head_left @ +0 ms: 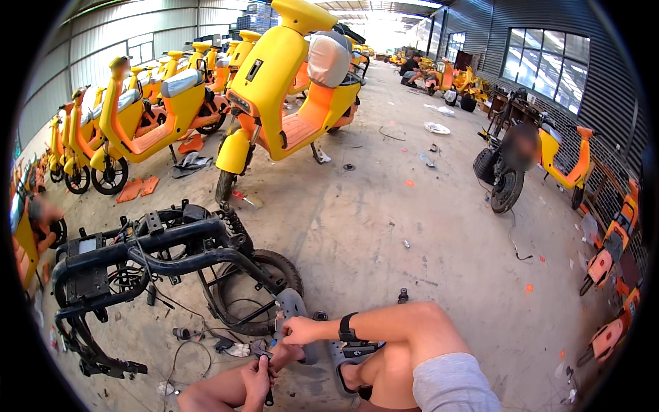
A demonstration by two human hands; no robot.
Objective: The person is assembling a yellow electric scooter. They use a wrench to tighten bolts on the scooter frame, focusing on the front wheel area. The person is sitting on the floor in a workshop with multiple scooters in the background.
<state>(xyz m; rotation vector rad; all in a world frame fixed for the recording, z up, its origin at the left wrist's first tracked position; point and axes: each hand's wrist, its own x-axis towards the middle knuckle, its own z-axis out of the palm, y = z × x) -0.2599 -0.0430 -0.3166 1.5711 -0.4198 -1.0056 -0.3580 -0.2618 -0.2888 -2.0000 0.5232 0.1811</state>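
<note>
My left hand (255,379) is wrapped around a dark-handled hand tool (268,396); its head sticks out above the fingers, and I cannot tell its exact kind. Just above and to the right, my right hand (299,331) has its fingers pinched together, beside a grey clog (292,302). What the pinch holds, if anything, is too small to make out. A black watch (348,328) is on my right wrist. Left of both hands stands a bare black scooter frame (158,240) with a rear wheel (285,271), its cables hanging to the floor.
A yellow scooter (264,89) stands just beyond the frame, with rows of similar scooters (147,130) at left. More scooters (566,161) line the right wall. Loose cable (180,364), small parts (403,295) and orange panels (139,189) lie on the concrete floor. A person (412,70) sits far back.
</note>
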